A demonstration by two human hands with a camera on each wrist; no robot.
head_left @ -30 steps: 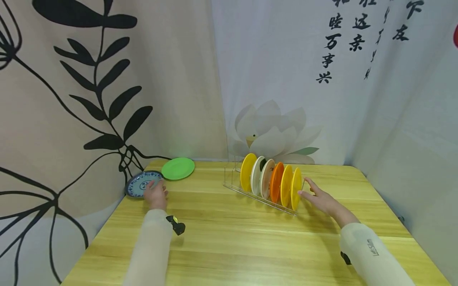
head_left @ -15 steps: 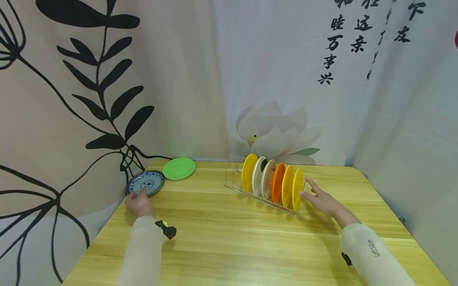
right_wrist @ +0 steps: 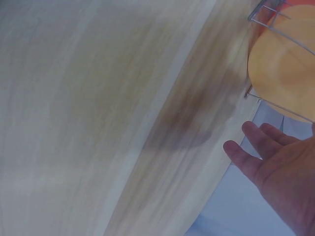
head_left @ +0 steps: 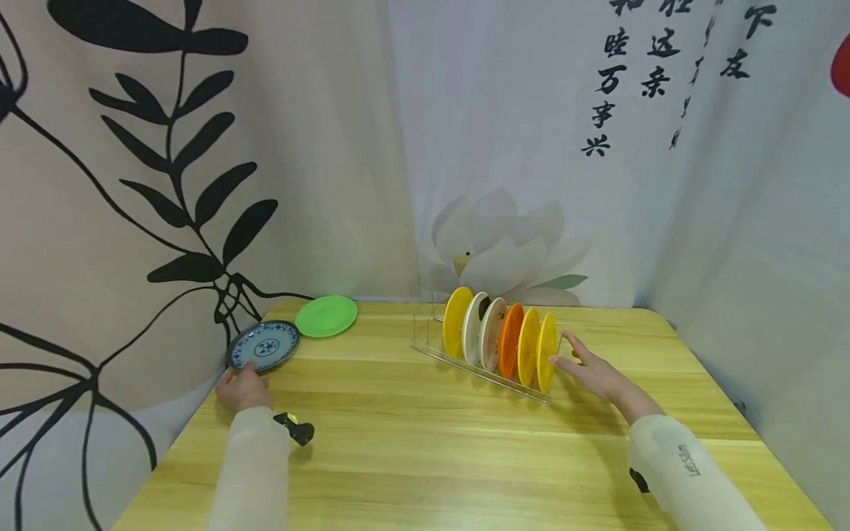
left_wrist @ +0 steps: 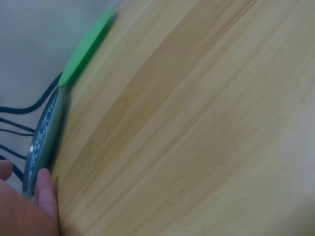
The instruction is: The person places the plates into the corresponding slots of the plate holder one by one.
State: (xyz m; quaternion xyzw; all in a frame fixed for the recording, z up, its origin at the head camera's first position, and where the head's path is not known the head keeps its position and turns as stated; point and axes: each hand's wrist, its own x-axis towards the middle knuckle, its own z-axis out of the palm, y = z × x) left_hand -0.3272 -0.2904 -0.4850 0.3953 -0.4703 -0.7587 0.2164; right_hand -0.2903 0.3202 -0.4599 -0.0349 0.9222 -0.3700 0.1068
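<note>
At the table's left edge lies a blue-and-white patterned plate [head_left: 263,345]. My left hand [head_left: 243,389] is at its near rim; in the left wrist view the rim of this plate [left_wrist: 42,132] runs between the thumb and the fingers [left_wrist: 46,189]. A wire plate rack [head_left: 481,375] holds several upright plates, from a yellow plate [head_left: 457,323] at the far end through white, pinkish and orange ones to a yellow plate [head_left: 546,352] at the right. My right hand [head_left: 598,372] rests at the rack's right end, thumb by the last plate. Its fingers [right_wrist: 258,140] are extended.
A green plate [head_left: 326,316] lies behind and to the right of the patterned plate, close to its rim. All stand on a wooden table [head_left: 412,442]. Printed curtains [head_left: 325,147] hang at the back and sides.
My left hand has moved left and toward me, from over the patterned plate to its near rim. The right hand stays by the rack. The plates keep their places.
</note>
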